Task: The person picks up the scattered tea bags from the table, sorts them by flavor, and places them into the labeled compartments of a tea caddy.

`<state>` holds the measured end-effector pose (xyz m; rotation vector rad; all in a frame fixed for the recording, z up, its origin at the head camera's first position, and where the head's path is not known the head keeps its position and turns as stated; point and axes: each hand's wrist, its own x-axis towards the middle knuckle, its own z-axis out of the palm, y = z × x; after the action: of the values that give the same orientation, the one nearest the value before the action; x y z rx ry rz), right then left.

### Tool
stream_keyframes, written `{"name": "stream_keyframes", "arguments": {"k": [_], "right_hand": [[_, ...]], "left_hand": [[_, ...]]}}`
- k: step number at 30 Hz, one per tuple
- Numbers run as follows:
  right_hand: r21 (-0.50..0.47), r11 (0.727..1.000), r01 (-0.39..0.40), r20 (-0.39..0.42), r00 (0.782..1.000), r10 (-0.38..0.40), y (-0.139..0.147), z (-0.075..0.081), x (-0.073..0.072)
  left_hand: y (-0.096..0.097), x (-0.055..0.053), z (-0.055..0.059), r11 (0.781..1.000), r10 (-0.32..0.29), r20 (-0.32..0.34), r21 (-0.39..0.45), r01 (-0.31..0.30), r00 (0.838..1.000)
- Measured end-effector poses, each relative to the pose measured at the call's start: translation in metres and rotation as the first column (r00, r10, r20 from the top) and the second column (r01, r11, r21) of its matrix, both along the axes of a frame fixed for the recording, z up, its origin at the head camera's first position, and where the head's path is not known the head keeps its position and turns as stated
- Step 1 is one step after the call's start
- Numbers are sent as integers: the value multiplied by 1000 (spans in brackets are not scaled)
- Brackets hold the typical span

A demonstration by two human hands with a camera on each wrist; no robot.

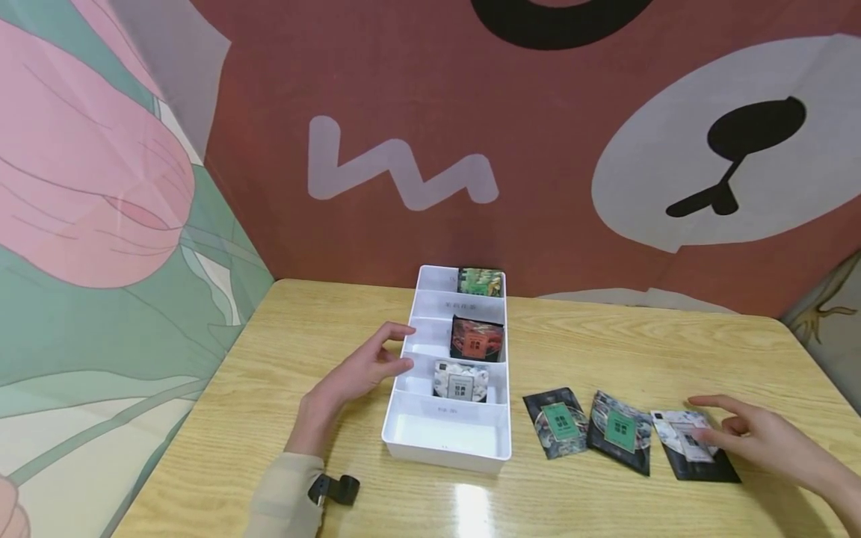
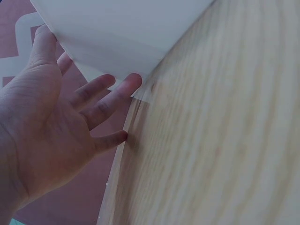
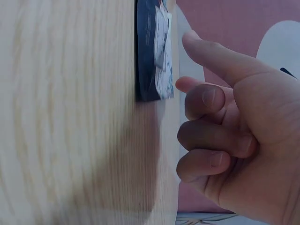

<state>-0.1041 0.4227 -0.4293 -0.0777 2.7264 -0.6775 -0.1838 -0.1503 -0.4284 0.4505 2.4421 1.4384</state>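
A white divided box (image 1: 449,435) stands on the table. My left hand (image 1: 359,371) is at its left side, thumb and fingers spread; in the left wrist view the hand (image 2: 56,108) is against or very near the box wall (image 2: 117,37). At the right, a black sachet with a white floral label (image 1: 673,433) lies flat. My right hand (image 1: 767,441) hovers over its right part, thumb and index finger apart. In the right wrist view a small gap separates that sachet (image 3: 147,56) from the hand (image 3: 234,122), whose other fingers are curled around nothing.
Two green-labelled sachets, one (image 1: 557,423) nearer the box and one (image 1: 620,432) in the middle, lie between box and right hand. Inside the box are a green sachet (image 1: 480,282), a red one (image 1: 476,340) and a white one (image 1: 461,382). A patterned cloth (image 1: 403,246) hangs behind.
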Motion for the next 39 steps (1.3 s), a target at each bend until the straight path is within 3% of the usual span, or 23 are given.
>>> {"name": "stream_keyframes", "arguments": {"k": [7, 13, 20, 25, 28, 33, 36, 39], "right_hand": [[45, 998, -49, 47, 998, 46, 8, -1, 1], [48, 999, -21, 88, 996, 16, 10, -4, 2], [-14, 1000, 10, 58, 998, -10, 13, -9, 3], [10, 1000, 0, -2, 1000, 0, 16, -11, 2], [42, 999, -9, -89, 996, 13, 16, -11, 4], [50, 999, 3, -249, 969, 10, 14, -7, 11], [22, 999, 23, -275, 961, -16, 10, -2, 13], [11, 999, 34, -245, 969, -30, 8, 5, 12]], "left_hand": [[0, 1, 1, 1000, -1, 2, 7, 1, 1000], [0, 0, -1, 1000, -15, 1, 22, 15, 1000], [-1, -2, -4, 1000, -17, 4, 23, 17, 1000], [-1, -2, -3, 1000, -14, 6, 19, 14, 1000], [-1, -1, -2, 1000, -13, 7, 22, 13, 1000], [-1, 0, -1, 1000, -10, 12, 22, 10, 1000], [-1, 0, -1, 1000, -4, 16, 15, 4, 1000], [0, -1, -1, 1000, 1, 17, 9, -1, 1000]]}}
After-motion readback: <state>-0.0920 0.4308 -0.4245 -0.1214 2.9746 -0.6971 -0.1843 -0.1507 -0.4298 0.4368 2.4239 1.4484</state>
